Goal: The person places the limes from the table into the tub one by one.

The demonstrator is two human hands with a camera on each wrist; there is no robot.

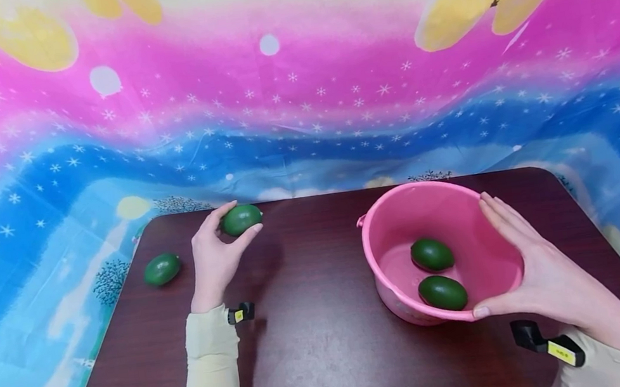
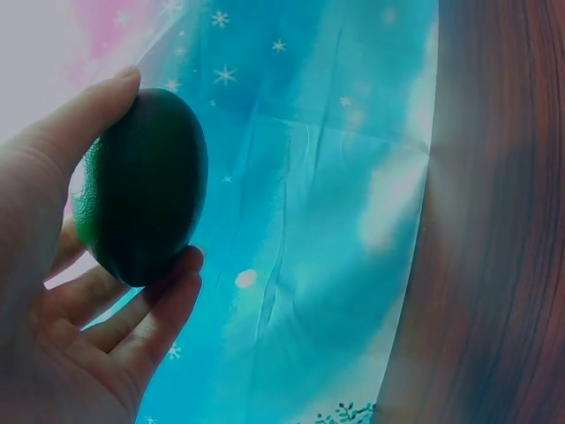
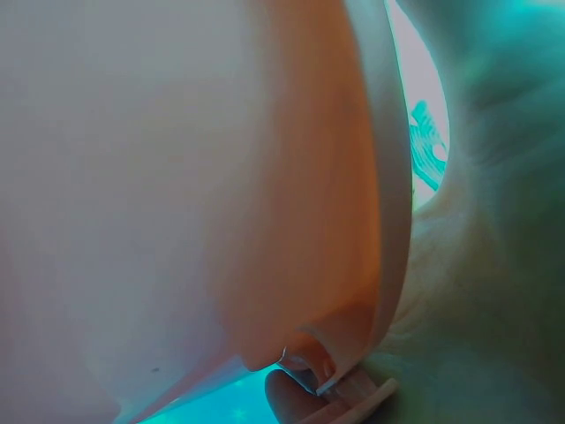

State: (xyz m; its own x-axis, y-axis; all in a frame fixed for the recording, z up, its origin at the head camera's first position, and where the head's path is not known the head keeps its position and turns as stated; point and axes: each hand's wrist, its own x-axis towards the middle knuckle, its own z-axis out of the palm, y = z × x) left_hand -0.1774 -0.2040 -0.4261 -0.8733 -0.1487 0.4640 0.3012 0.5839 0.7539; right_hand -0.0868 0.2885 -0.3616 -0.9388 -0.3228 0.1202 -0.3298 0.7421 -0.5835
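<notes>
My left hand (image 1: 216,255) pinches a dark green lime (image 1: 241,219) between thumb and fingers, over the far left part of the table. In the left wrist view the lime (image 2: 146,185) shows a pebbled skin, with the thumb at one end and fingertips at the other. Another lime (image 1: 162,269) lies on the table left of that hand. My right hand (image 1: 549,275) grips the rim of a pink bucket (image 1: 386,287) on its right side, thumb at the near rim, fingers spread toward the far rim. Inside lie two limes (image 1: 432,254). The bucket wall (image 3: 177,177) fills most of the right wrist view.
A dark wood-grain table (image 1: 323,358) carries everything. Its far edge meets a hanging cloth (image 1: 298,92) with pink and blue snowflake print, which also runs down both sides. A small handle lug (image 1: 361,221) juts from the bucket's left rim.
</notes>
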